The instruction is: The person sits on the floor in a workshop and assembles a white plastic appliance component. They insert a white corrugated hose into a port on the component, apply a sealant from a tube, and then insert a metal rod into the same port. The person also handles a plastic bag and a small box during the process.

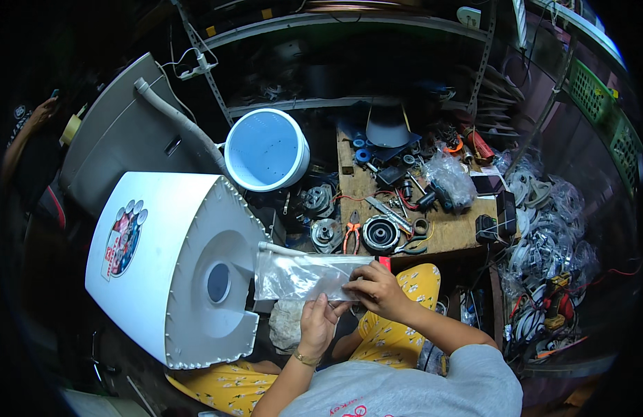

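Note:
A flat clear plastic bag (294, 276) with a red end is stretched out in front of me, above my lap. My left hand (319, 325) pinches its lower edge, thumb up and fingers behind the film. On the bag's right part, my right hand (381, 290) grips it with bent fingers near the red end. Whatever lies inside the bag cannot be made out. Just left of it stands the white appliance housing (155, 229), tilted, its grey underside with a round opening turned toward me. A thin pale hose (280, 249) shows behind the bag's upper edge.
A light blue perforated basket (266, 149) stands beyond the housing. On the wooden bench (446, 233) lie orange-handled pliers (351, 233), a round black part (380, 234) and a drill. Bagged hoses (544, 222) pile up at right. Another person's arm (29, 132) shows far left.

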A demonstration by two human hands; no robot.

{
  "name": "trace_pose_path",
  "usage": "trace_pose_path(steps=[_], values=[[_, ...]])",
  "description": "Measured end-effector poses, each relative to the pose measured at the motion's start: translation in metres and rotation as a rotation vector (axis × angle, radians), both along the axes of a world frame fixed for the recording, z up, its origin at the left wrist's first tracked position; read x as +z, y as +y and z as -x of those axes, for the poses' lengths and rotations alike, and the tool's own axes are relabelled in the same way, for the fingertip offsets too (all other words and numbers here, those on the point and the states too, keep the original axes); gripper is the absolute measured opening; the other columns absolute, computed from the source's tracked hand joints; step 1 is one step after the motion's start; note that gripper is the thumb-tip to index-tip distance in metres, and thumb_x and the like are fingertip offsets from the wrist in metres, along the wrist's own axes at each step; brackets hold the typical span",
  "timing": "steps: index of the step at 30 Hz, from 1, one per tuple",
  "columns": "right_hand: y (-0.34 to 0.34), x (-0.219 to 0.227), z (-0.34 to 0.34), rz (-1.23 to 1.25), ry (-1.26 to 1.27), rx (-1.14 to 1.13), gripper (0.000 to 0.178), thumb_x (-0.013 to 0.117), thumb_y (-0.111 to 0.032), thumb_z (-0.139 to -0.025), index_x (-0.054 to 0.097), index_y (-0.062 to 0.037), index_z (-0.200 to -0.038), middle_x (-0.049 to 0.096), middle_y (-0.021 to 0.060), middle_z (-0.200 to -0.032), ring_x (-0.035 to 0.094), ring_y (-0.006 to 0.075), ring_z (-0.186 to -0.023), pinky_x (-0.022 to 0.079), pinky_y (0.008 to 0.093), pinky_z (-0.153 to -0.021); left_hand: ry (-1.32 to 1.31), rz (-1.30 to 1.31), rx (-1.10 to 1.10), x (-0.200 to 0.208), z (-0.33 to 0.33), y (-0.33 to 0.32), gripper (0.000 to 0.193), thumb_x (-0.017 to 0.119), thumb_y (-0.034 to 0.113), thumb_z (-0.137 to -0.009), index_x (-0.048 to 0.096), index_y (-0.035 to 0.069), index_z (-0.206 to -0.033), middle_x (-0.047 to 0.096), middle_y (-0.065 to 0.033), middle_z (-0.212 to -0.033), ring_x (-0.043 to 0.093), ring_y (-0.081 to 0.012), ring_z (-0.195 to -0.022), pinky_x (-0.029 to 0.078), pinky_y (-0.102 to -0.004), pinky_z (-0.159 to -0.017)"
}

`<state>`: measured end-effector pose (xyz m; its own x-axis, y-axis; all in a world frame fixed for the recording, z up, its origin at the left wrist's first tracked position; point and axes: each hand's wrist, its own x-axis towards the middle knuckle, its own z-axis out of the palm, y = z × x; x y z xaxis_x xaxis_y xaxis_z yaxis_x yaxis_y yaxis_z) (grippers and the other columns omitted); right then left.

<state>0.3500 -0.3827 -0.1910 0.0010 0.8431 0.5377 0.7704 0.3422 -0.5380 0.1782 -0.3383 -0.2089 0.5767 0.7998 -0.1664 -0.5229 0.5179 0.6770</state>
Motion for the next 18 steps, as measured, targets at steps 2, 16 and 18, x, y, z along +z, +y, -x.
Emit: trace_pose_path(steps=[2, 16, 18], values=[[-0.001, -0.009, 0.007, 0.018, 0.054, 0.003, 0.024, 0.072, -0.012, -0.068, 0.068, -0.0104, -0.092, 0.059, 0.0056, -0.092, 0.052, 0.0271, -0.085, 0.043, 0.0376, -0.073, 0.044, -0.018, 0.054, -0.01, 0.003, 0.0, 0.025, 0.041, 0.015, -0.099, 0.053, -0.003, -0.111, 0.061, -0.0161, -0.112, 0.061, -0.0247, -0.105, 0.05, -0.0443, -0.093], [0.002, -0.019, 0.026, 0.115, 0.159, 0.138, 0.024, 0.073, -0.008, -0.074, 0.059, -0.0013, -0.093, 0.063, 0.0147, -0.102, 0.065, 0.0301, -0.092, 0.052, 0.0338, -0.077, 0.258, -0.232, 0.064, -0.019, 0.024, -0.009, 0.04, 0.059, -0.005, -0.086, 0.046, 0.001, -0.123, 0.058, -0.0089, -0.114, 0.059, -0.0148, -0.101, 0.051, -0.0271, -0.086], [0.001, -0.02, 0.027, 0.149, 0.1, 0.144, 0.022, 0.071, -0.007, -0.074, 0.059, -0.0019, -0.091, 0.064, 0.0138, -0.098, 0.065, 0.0298, -0.086, 0.052, 0.0347, -0.071, 0.251, -0.235, 0.058, -0.018, 0.024, -0.008, 0.041, 0.06, -0.005, -0.085, 0.045, 0.001, -0.123, 0.058, -0.0086, -0.113, 0.059, -0.0139, -0.101, 0.05, -0.0255, -0.084]])
